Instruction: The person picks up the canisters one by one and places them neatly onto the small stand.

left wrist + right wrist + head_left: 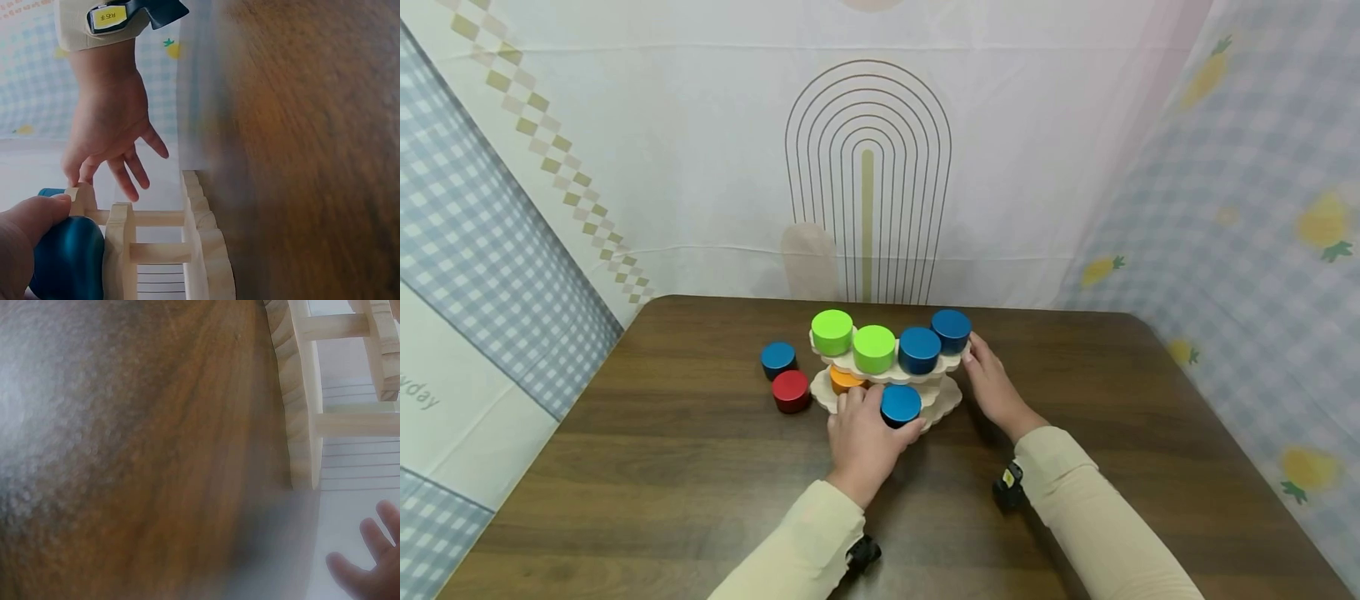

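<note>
A pale wooden tiered stand [947,398] with scalloped edges stands on the table. My left hand [861,437] grips a blue cylinder [901,403] at the stand's middle tier, thumb on one side and fingers on the other. An orange cylinder [846,379] sits to the left, partly hidden by that hand. Along the top tier are two green cylinders [874,348] and two more blue cylinders [919,350]. With its thumb and forefinger, my right hand [996,389] touches the top tier's right end; its other fingers [124,181] are spread and straight.
To the left of the stand, a loose blue cylinder [778,360] and a red cylinder [792,391] lie close together on the brown wooden table [647,467]. A patterned cloth [700,150] hangs behind the table's back edge.
</note>
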A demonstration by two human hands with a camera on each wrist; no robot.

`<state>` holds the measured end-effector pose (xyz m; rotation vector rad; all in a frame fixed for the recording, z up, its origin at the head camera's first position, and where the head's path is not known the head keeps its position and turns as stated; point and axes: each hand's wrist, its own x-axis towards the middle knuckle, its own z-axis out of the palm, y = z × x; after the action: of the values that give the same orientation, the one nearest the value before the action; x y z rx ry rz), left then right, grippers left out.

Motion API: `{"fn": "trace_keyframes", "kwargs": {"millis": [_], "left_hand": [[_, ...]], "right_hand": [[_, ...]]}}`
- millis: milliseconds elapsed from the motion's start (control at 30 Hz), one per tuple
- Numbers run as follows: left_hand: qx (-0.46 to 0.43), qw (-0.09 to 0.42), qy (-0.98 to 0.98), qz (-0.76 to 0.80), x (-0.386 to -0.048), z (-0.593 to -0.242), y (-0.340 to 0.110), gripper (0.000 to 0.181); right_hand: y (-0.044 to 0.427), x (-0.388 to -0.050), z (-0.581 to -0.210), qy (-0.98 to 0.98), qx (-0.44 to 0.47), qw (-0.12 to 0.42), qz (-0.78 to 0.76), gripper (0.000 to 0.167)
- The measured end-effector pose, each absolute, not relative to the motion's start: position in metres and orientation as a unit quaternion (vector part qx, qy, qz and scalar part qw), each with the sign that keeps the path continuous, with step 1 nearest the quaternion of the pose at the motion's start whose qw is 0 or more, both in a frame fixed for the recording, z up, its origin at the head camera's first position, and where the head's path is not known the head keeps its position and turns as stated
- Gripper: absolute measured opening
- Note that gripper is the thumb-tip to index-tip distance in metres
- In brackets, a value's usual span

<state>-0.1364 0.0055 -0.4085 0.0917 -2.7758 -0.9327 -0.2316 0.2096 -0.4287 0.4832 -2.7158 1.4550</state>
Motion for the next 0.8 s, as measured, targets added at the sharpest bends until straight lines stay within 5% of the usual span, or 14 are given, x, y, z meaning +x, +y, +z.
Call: {"fn": "trace_keyframes", "kwargs": {"millis": [800], "left_hand": [[0.051,0.105,-0.920,-0.374,-0.1369,-0.4079,0.0085,0.048]], "right_hand": [[0.2083,-0.2299,-0.4258,-0.873,0.147,0.002,0.465,0.053]]}}
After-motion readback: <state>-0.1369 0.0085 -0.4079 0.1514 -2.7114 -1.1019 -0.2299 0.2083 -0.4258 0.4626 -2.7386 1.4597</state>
